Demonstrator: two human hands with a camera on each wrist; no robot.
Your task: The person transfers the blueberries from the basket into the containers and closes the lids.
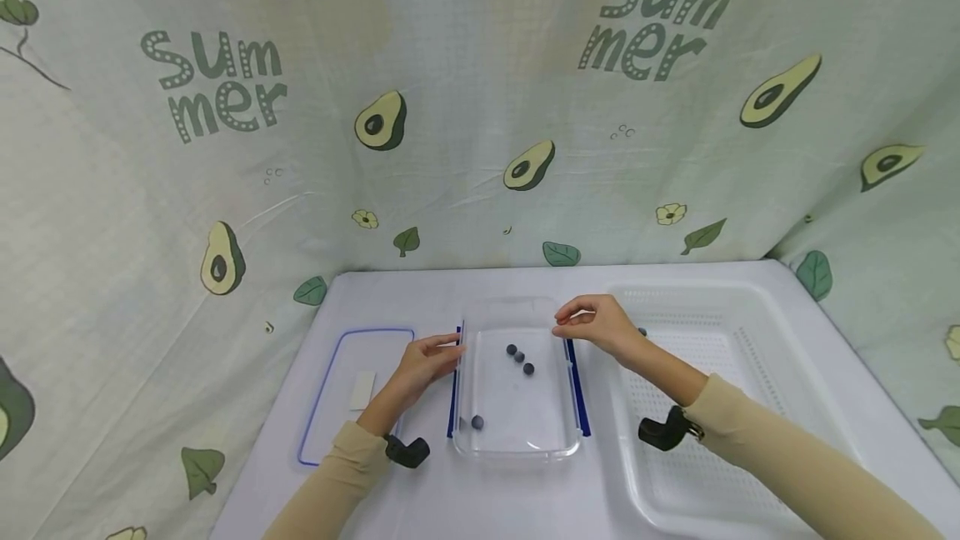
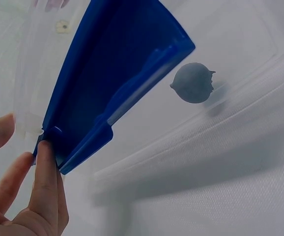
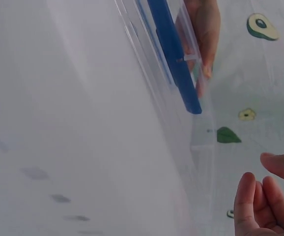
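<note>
A clear plastic food container (image 1: pixel 517 440) with blue side latches stands on the table, and several blueberries (image 1: pixel 528 369) lie on its bottom. At its left side my left hand (image 1: pixel 424 365) touches the wall by the far end of the left latch (image 2: pixel 112 54). Its fingers (image 2: pixel 44 177) are straight against the latch, with the thumb held apart. My right hand (image 1: pixel 596 325) is at the far right corner, beside the rim. In the right wrist view nothing shows between its thumb and fingertips (image 3: pixel 245 189). One blueberry (image 2: pixel 193 83) shows through the container's wall.
Left of the container lies a clear lid (image 1: pixel 318 415) with a blue seal and a white rectangle (image 1: pixel 363 391) on it. A white perforated tray (image 1: pixel 637 473) takes up the right side, with a dark berry (image 1: pixel 642 332) partly behind my right wrist. A printed curtain (image 1: pixel 450 215) hangs behind.
</note>
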